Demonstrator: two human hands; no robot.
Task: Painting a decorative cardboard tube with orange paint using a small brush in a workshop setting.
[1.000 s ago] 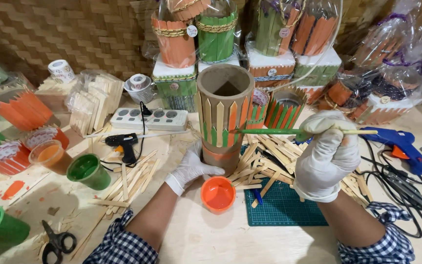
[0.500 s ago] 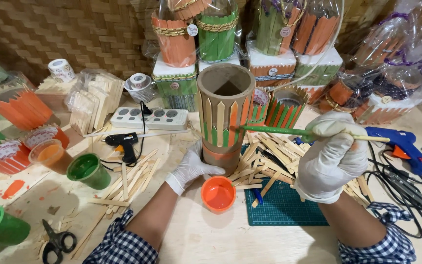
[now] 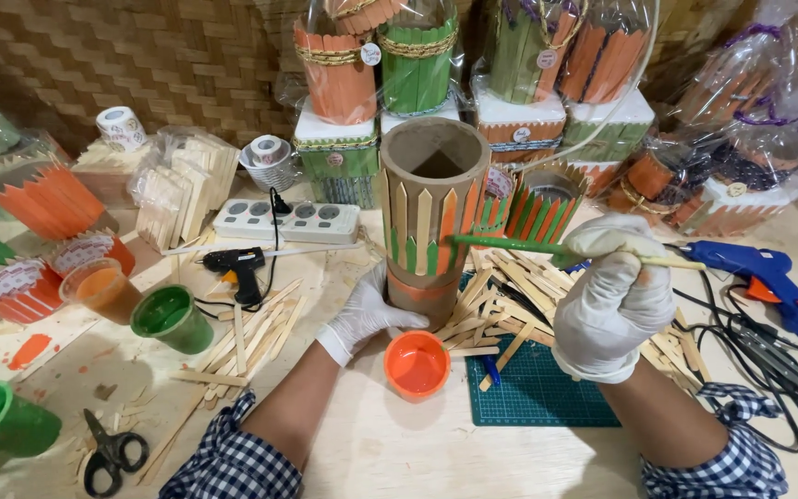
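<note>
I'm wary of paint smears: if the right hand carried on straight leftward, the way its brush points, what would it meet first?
Probably the brown cardboard tube clad in pointed wooden sticks: the green-handled brush in the gloved right hand already has its tip at the tube's painted sticks, though depth is hard to judge. The left hand steadies the tube's base.

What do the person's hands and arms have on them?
Both hands wear thin white gloves: the left hand and the right hand. The gloves end at the wrists, a bit wrinkled. The sleeves are blue-and-white checked cloth, pushed up near the elbows, so the forearms are bare.
</note>
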